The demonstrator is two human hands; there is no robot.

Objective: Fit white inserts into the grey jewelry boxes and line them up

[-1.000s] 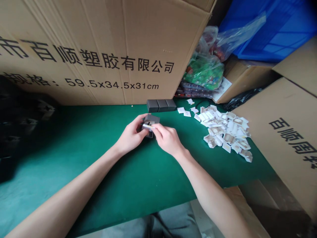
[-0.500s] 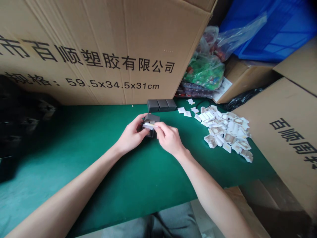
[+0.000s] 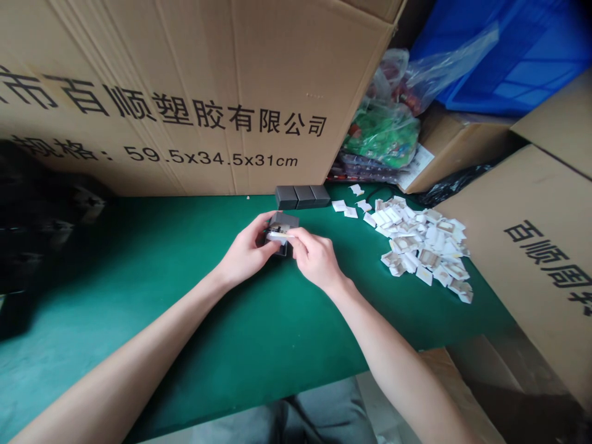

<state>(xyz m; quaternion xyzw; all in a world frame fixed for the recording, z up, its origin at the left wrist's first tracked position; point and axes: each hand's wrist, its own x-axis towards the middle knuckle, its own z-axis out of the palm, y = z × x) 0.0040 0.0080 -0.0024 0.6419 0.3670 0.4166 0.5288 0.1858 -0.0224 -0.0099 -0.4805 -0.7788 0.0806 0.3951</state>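
Observation:
My left hand (image 3: 248, 248) is closed round the left side of a small dark grey box (image 3: 285, 219), its lid raised toward the back. In front of the lid, my right hand (image 3: 317, 254) pinches a white folded card insert (image 3: 279, 235) between thumb and fingers. The card lies across the opening of the box, and my left thumb is close to it. Fingers hide much of the inside. Behind my hands, three closed dark grey boxes (image 3: 303, 197) stand side by side against the carton.
A heap of white card inserts (image 3: 423, 237) lies at the right on the green table (image 3: 194, 357). A large carton (image 3: 194, 80) walls off the back, another carton (image 3: 531, 246) the right side. Plastic bags (image 3: 383, 132), a blue bin (image 3: 499, 61) and a black object (image 3: 41, 216) stand around.
Both hands stay in nearly the same place. The card insert has shifted very slightly over the box opening.

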